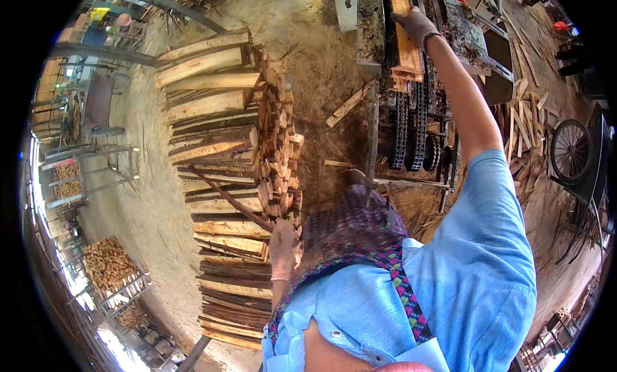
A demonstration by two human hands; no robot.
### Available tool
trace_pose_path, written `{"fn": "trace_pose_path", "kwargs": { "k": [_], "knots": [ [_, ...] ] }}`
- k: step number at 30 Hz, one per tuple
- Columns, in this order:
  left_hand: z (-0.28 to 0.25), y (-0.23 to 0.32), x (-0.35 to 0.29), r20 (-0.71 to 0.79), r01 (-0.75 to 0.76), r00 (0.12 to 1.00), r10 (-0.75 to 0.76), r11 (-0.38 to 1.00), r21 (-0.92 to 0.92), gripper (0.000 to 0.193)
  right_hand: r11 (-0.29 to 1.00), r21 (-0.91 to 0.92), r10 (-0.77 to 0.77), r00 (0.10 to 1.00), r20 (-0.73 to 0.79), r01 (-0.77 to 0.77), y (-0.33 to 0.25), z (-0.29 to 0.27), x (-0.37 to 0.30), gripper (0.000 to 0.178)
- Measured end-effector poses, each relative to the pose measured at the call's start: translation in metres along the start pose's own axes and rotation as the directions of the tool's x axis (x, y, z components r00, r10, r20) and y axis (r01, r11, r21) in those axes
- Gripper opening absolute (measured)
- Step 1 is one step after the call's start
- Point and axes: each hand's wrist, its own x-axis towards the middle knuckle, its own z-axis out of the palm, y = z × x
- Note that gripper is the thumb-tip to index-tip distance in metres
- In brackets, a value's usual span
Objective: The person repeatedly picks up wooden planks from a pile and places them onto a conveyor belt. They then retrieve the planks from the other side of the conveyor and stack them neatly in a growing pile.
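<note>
My right arm reaches far forward to a chain-driven machine. There my gloved right hand (418, 27) lies across a long pale piece of wood (405, 47), its fingers over the upper face and edge. The wood rests lengthwise above the machine's chains (401, 131). Close to my body on the left, my gloved left hand (281, 243) is at the near ends of a long stack of split wood (222, 205). A thin dark wood strip (231, 202) slants across the stack and ends at that hand. Whether the left fingers grip it is unclear.
Metal plates (466, 35) flank the chains. Loose slats (530, 124) lie on the floor at the right, near a spoked wheel (571, 151). A single offcut (350, 103) lies between stack and machine. Racks of cut wood (109, 266) stand at the left.
</note>
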Motion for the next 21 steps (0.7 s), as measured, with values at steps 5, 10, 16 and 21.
{"fn": "trace_pose_path", "kwargs": {
  "k": [5, 10, 16, 21],
  "knots": [
    [0.018, 0.015, -0.015, -0.016, -0.018, 1.000, 0.018, 0.999, -0.029, 0.045, 0.972, 0.199, 0.130, 0.992, 0.008, -0.129, -0.015, 0.007, 0.015, 0.059],
    [0.014, 0.007, -0.016, 0.012, -0.028, 1.000, 0.028, 1.000, 0.005, 0.041, 0.972, -0.128, -0.193, 0.979, 0.060, 0.199, 0.030, 0.026, 0.052, 0.061],
    [-0.029, -0.012, -0.052, -0.098, -0.175, 0.982, 0.164, 0.978, -0.113, 0.046, 0.944, 0.037, -0.322, 0.941, -0.109, 0.327, 0.015, 0.015, -0.008, 0.059],
    [-0.112, -0.096, -0.077, -0.433, -0.202, 0.871, 0.233, 0.972, 0.117, 0.062, 0.899, 0.312, -0.252, 0.946, -0.205, 0.307, -0.013, 0.008, -0.048, 0.057]
  ]
}}
